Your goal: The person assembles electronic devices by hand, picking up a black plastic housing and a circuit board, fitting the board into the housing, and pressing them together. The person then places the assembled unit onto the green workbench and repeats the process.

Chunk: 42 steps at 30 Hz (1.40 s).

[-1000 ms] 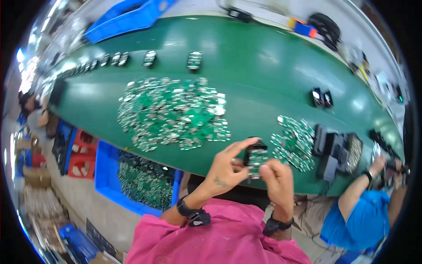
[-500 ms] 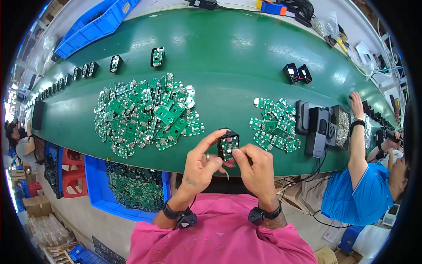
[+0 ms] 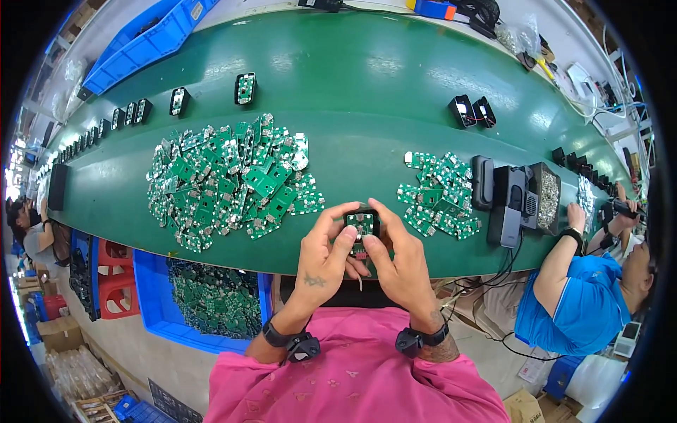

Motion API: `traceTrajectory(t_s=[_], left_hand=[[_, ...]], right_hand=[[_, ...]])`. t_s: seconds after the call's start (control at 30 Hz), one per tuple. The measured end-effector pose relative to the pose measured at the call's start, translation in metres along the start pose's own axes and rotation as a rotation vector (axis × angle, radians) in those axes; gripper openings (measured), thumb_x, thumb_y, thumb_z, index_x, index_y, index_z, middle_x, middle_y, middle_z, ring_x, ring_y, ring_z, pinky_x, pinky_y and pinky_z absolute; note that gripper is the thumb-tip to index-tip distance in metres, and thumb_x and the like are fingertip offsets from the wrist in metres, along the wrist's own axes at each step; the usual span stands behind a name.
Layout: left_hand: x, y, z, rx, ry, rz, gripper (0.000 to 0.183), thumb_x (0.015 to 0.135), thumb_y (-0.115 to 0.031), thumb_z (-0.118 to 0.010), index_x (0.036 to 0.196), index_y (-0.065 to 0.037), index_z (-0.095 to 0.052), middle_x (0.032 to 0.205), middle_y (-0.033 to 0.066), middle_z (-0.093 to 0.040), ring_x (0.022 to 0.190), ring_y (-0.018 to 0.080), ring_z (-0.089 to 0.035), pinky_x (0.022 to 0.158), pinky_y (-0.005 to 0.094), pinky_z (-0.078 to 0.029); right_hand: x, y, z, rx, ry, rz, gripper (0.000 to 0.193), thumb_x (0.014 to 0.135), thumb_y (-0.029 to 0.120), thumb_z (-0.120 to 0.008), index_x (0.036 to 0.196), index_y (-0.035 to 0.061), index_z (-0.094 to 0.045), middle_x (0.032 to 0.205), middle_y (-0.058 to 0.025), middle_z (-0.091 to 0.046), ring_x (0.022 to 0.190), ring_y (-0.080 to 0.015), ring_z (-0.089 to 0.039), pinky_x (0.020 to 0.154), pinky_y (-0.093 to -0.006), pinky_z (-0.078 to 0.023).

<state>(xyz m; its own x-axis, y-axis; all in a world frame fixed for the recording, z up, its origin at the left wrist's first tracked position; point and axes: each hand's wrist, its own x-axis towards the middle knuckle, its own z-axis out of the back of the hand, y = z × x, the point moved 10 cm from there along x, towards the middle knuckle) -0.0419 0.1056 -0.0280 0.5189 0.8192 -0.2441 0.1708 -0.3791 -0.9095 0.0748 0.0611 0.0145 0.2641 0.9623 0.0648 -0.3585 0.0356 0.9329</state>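
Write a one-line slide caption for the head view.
Both hands, left hand and right hand, press a green circuit board into a small black housing above the green conveyor belt, between two board piles.

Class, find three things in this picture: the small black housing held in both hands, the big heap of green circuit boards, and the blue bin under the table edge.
black housing point(image 3: 362, 224), head view, green board in it.
big heap of green circuit boards point(image 3: 229, 180), head view, its middle.
blue bin point(image 3: 151, 292), head view, left wall.
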Motion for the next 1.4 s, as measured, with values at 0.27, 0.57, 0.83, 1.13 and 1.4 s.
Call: traceTrajectory(t_s=[0.27, 0.57, 0.83, 1.13, 1.4], left_hand=[[0.003, 0.0, 0.003, 0.071, -0.016, -0.013, 0.036, 0.102, -0.014, -0.053, 0.135, -0.002, -0.049, 0.106, 0.0156, -0.067, 0.06, 0.0148, -0.067, 0.047, 0.0228, -0.053], [0.006, 0.002, 0.003, 0.101, 0.02, 0.008, 0.036, 0.101, -0.012, -0.053, 0.136, -0.004, -0.051, 0.106, 0.0151, -0.067, 0.061, 0.0156, -0.069, 0.049, 0.0231, -0.054], [0.006, 0.003, 0.0, 0.147, 0.042, -0.008, 0.037, 0.102, -0.011, -0.049, 0.138, -0.002, -0.047, 0.103, 0.0141, -0.065, 0.06, 0.0155, -0.068, 0.049, 0.0216, -0.054], [0.004, -0.005, -0.004, 0.19, -0.009, -0.117, 0.034, 0.101, -0.01, -0.052, 0.134, -0.002, -0.052, 0.1, 0.0135, -0.067, 0.06, 0.0138, -0.066, 0.049, 0.0235, -0.053], [0.006, -0.026, 0.005, 0.361, -0.159, -0.376, 0.031, 0.098, -0.005, -0.056, 0.129, -0.003, -0.057, 0.093, 0.0122, -0.07, 0.059, 0.0122, -0.066, 0.053, 0.0244, -0.055]], right_hand=[[0.0, 0.001, 0.0, -0.105, 0.025, 0.027, 0.045, 0.096, 0.007, -0.056, 0.141, 0.0031, -0.05, 0.087, -0.0134, -0.064, 0.076, -0.0203, -0.064, 0.07, -0.0326, -0.051], [-0.001, -0.001, -0.002, -0.159, 0.068, 0.027, 0.048, 0.096, 0.006, -0.056, 0.143, 0.0041, -0.048, 0.087, -0.0132, -0.063, 0.075, -0.0224, -0.063, 0.072, -0.0347, -0.052], [-0.002, -0.007, -0.001, -0.067, 0.03, -0.06, 0.047, 0.095, 0.006, -0.058, 0.141, 0.0046, -0.05, 0.085, -0.0116, -0.06, 0.071, -0.0194, -0.058, 0.069, -0.0327, -0.05], [0.002, -0.01, -0.005, 0.088, 0.001, -0.045, 0.043, 0.099, 0.008, -0.054, 0.141, 0.0041, -0.05, 0.094, -0.006, -0.062, 0.081, -0.0102, -0.057, 0.074, -0.0259, -0.049], [0.015, -0.029, -0.02, 0.321, 0.008, -0.048, 0.04, 0.099, 0.003, -0.054, 0.139, 0.0058, -0.053, 0.1, 0.0001, -0.061, 0.083, -0.0056, -0.055, 0.072, -0.0211, -0.047]])
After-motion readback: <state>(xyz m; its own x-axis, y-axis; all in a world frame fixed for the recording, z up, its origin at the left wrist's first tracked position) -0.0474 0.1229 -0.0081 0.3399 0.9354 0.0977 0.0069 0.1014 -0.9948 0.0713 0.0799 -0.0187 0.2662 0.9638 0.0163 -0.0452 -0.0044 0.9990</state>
